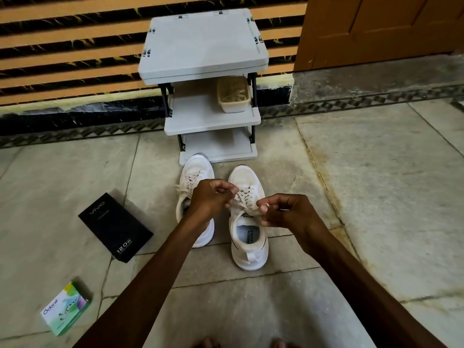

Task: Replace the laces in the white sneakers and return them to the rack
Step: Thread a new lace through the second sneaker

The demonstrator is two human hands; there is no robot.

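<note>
On the floor before a grey rack, two white sneakers stand side by side, toes toward it. Over the right sneaker, the left hand and right hand each pinch its lace with curled fingers. The left forearm hides part of the left sneaker. The lace's knot is too small to make out.

One sneaker half behind the left hand; tub contents indistinct
</note>
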